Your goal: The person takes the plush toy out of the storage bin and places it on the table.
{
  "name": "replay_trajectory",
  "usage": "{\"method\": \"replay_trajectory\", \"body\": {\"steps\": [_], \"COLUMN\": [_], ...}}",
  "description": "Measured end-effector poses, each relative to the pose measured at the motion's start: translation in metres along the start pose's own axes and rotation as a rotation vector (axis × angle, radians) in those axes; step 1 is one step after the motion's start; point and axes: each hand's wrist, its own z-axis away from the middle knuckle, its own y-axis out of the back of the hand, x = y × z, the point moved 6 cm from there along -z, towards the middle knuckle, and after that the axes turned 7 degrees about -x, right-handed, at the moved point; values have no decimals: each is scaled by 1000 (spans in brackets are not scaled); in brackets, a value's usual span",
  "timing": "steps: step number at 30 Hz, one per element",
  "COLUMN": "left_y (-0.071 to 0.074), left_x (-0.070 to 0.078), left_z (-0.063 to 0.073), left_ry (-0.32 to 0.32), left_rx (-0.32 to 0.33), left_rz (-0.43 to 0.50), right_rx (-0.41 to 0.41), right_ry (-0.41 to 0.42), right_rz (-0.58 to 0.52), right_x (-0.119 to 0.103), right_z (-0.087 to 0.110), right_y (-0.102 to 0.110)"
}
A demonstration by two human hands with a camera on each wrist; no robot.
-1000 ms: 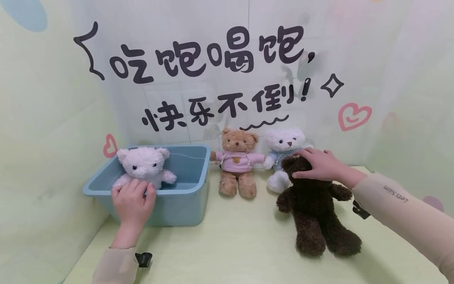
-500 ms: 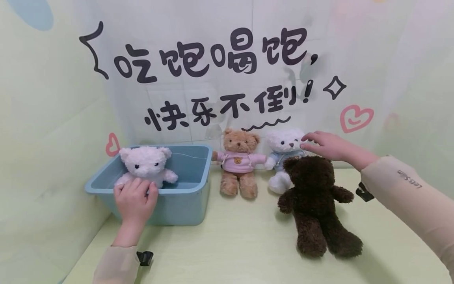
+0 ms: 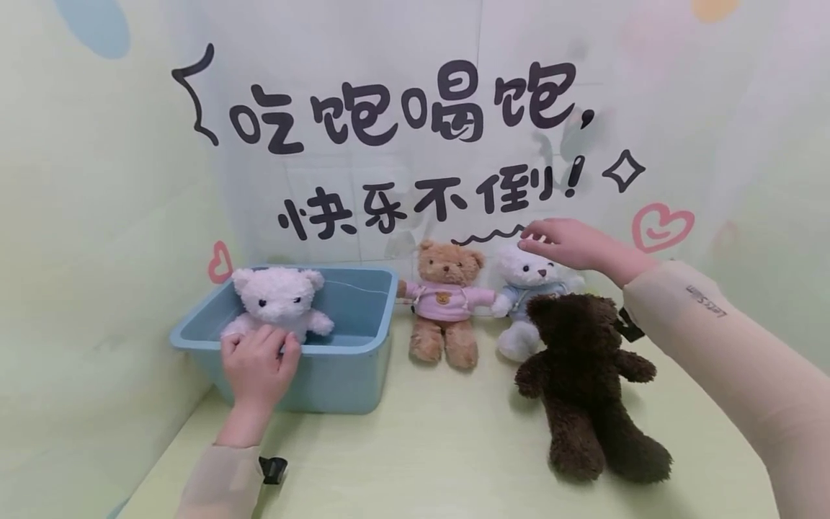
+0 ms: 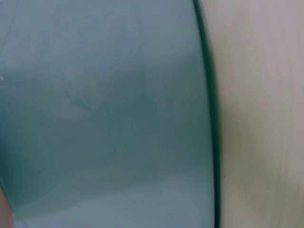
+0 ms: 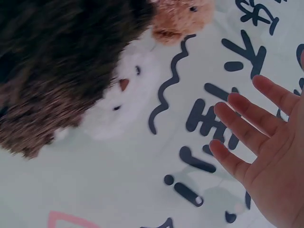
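My left hand (image 3: 259,364) grips the near rim of a blue plastic basin (image 3: 344,378), its fingers curled over the edge. In the left wrist view the basin's outer wall (image 4: 118,118) fills most of the picture. Inside the basin sits a white teddy bear (image 3: 275,299). With fingers spread and holding nothing, my right hand (image 3: 577,244) hovers by the head of a second white teddy bear (image 3: 528,268) in a light blue top. A dark brown teddy bear (image 3: 586,382) leans in front of that one and hides part of it. The palm (image 5: 285,171) shows in the right wrist view.
A tan teddy bear (image 3: 444,306) in a pink hoodie sits between the basin and the blue-topped bear. All stand on a pale green table (image 3: 441,440). Behind them hangs a white backdrop (image 3: 415,43) with black lettering and pink hearts.
My right hand has let go of the dark brown bear's head, lifted, and moved over beside the white bear's head. My left hand keeps its place on the rim. The head view has shifted slightly.
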Motion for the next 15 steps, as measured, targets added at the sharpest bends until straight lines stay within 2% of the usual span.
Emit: {"method": "replay_trajectory", "body": {"steps": [5, 12, 15], "left_y": [5, 4, 3], "left_x": [-3, -3, -2], "left_z": [0, -5, -6], "left_ry": [-24, -11, -4], "left_rx": [-22, -175, -197], "left_rz": [-28, -60, -75], "right_rx": [-38, -25, -32], "right_ry": [37, 77, 104], "right_rz": [37, 101, 117], "right_x": [-26, -59, -76], "right_z": [-29, -65, -79], "right_y": [-2, 4, 5]}}
